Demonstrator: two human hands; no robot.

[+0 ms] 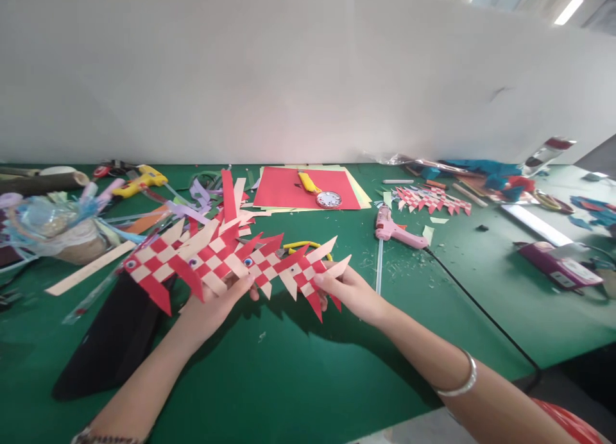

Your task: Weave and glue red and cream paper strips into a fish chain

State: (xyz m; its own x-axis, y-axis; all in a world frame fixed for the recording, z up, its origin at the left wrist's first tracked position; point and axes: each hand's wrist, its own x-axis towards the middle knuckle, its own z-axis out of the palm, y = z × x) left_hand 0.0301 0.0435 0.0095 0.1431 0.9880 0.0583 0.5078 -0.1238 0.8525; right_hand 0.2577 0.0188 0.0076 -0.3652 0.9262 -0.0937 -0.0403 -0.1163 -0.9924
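A chain of woven red and cream paper fish (231, 258) with stuck-on eyes hangs just above the green table (289, 380). My left hand (214, 303) supports it from beneath near the middle, fingers curled up around its lower edge. My right hand (349, 290) pinches the right end of the chain, thumb on top. A silver bangle (459, 383) circles my right wrist.
A pink glue gun (397, 231) with a black cord lies right of my hands. Red paper sheets (301, 188) carry a yellow-handled tool and a round box. More woven fish (433, 200) lie at back right. Loose strips, a yellow glue gun (139, 179) and clutter fill the left. A black object (113, 341) lies at lower left.
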